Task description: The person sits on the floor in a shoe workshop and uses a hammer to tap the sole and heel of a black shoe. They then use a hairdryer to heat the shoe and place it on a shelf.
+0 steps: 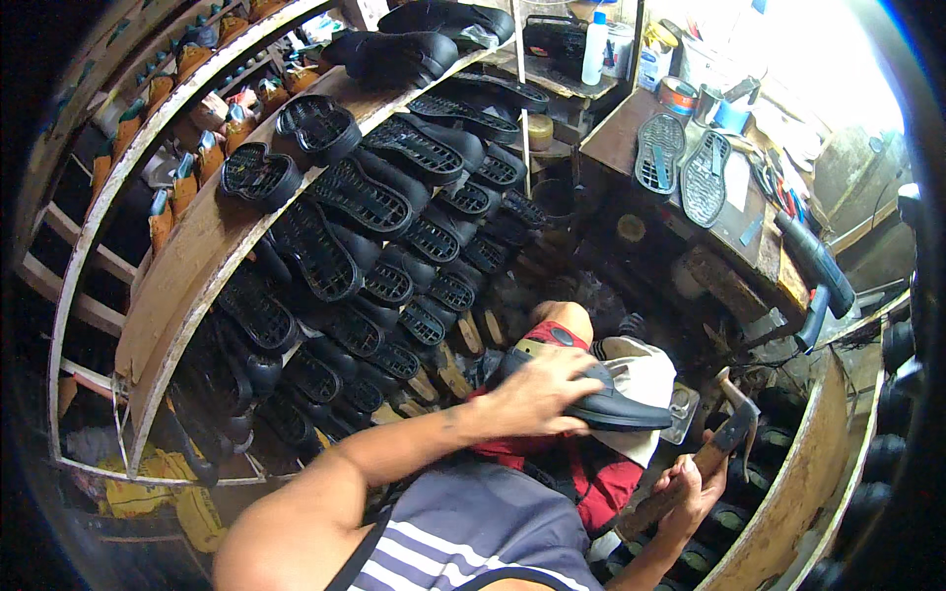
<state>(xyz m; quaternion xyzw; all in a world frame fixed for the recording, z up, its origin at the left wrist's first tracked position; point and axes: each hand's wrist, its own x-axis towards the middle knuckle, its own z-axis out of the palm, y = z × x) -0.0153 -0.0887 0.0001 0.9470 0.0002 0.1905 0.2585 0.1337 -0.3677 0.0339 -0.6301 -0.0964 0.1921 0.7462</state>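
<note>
A black shoe (623, 412) lies across my lap, its toe pointing right, over a pale cloth (641, 374) and red shorts (603, 492). My left hand (537, 392) grips it from above, with the fingers spread over its upper and the thumb toward the near side. To the right of the shoe and apart from it, my right hand (695, 481) is closed around the wooden handle of a hammer (737, 422). The hammer's metal head is raised past the fist. My left palm hides part of the shoe's heel end.
Racks on the left hold rows of black shoes and soles (360, 192), with orange-brown pieces (187, 177) behind. On the far-right wooden table (616, 148) lie two grey soles (703, 177), tools and a heat gun (816, 261). A wooden shelf (788, 492) rises close beside my right hand.
</note>
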